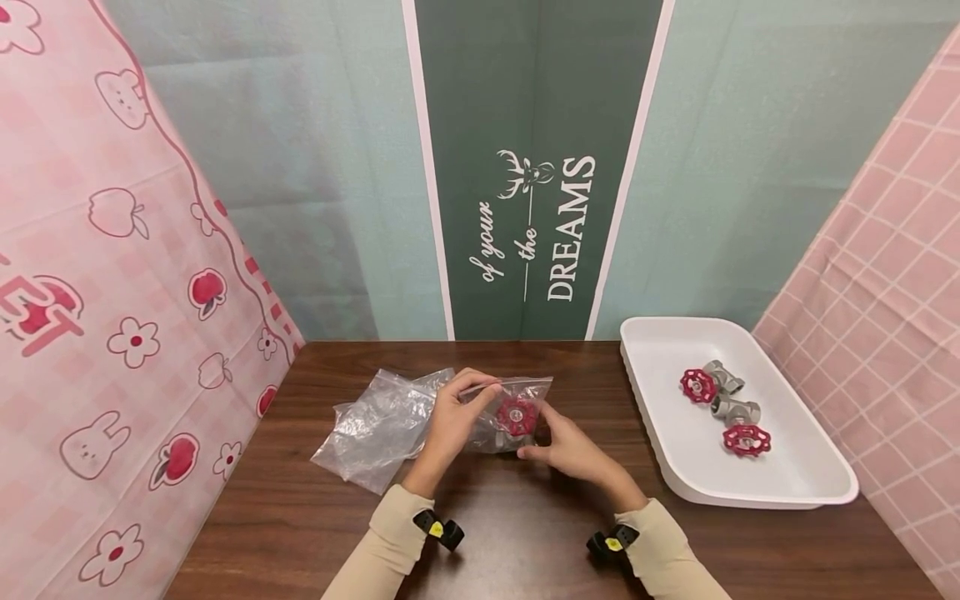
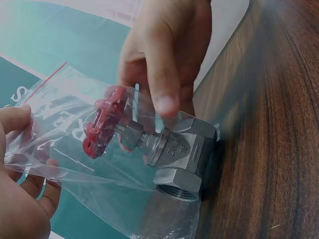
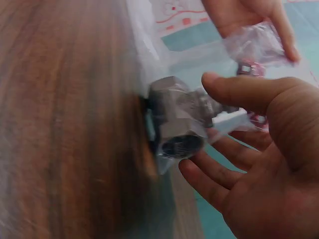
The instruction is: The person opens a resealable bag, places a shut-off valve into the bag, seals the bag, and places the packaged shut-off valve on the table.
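Observation:
A gate valve with a red handwheel (image 1: 516, 415) and a steel body (image 2: 187, 157) is inside a clear zip-lock bag (image 2: 75, 94). My left hand (image 1: 452, 412) pinches the bag near its red-striped top. From the other side, my right hand (image 1: 567, 448) holds the valve through the plastic, thumb over its neck and fingers beneath, as the right wrist view shows. The valve stands with its body low, close to the tabletop, and its handwheel up toward the bag's mouth.
Several clear plastic bags (image 1: 375, 425) lie overlapping on the brown wooden table (image 1: 525, 533), left of my hands. A white tray (image 1: 675, 475) at the right holds two more red-handled valves (image 1: 746, 439). Fabric-covered walls (image 1: 337, 167) enclose the table's back and sides.

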The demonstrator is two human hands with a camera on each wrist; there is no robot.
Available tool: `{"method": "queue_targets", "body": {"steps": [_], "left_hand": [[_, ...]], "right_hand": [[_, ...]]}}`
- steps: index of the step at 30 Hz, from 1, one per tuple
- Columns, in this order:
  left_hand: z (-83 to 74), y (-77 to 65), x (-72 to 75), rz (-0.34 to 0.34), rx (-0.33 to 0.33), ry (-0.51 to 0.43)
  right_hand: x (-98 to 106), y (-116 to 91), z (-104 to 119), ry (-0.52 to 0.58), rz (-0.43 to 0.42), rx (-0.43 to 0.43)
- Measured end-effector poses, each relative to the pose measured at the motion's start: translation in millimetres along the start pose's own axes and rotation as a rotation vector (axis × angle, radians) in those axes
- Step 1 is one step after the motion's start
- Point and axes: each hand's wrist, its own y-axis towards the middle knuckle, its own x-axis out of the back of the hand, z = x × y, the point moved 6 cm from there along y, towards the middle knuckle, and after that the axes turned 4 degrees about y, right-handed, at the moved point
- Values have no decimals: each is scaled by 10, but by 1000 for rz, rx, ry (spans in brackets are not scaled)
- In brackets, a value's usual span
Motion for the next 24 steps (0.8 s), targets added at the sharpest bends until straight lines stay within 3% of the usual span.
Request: {"method": "queue_targets", "body": {"steps": [6,10,16,24], "left_hand": [[29,-3,4,2,-6,2],[71,-9,10,16,13,3],[175,-65,31,85,87,-27],[396,-201,88,210,189,60]], "right_hand": [[-68,12,-21,-44,-64,52],[-84,17,-29,-52,-96,41],[-84,17,-48,-48,-105,41],[-85,17,-66,-25,-117,47]]}}
